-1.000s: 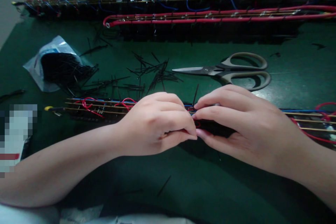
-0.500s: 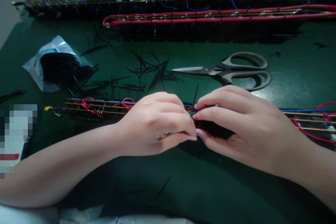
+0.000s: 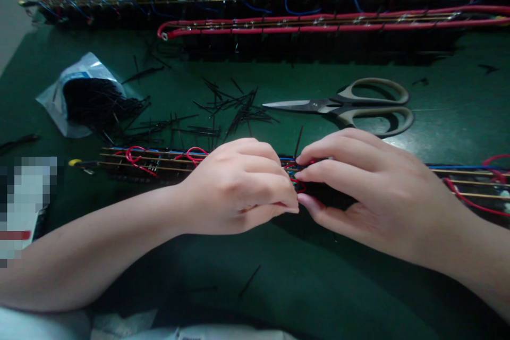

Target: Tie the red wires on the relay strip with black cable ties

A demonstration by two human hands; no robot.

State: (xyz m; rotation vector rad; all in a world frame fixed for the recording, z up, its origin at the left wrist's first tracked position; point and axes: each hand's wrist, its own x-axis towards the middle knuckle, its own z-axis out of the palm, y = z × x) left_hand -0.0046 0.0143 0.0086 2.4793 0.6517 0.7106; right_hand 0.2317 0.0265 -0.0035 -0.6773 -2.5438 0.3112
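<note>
A long, narrow wired strip [image 3: 171, 162] with brass rods and red and blue wires lies across the green table under both hands. My left hand [image 3: 243, 186] is closed over its middle, thumb and fingers pinched together; what they hold is hidden. My right hand [image 3: 370, 186] grips the strip from the right, fingertips on its far side and thumb at its near side. A thin black cable tie [image 3: 298, 141] sticks up beside the right index fingertip. The part of the strip between the hands is mostly covered.
Scissors [image 3: 319, 106] lie beyond the right hand. Loose black cable ties [image 3: 239, 109] are scattered beside an opened plastic bag [image 3: 93, 66] full of them. Larger wired assemblies [image 3: 279, 24] line the back. One tie [image 3: 250, 281] lies near the front edge.
The whole view has shifted very slightly. Both hands keep nearly the same pose on the strip, and the upright cable tie stays beside the right fingertips.
</note>
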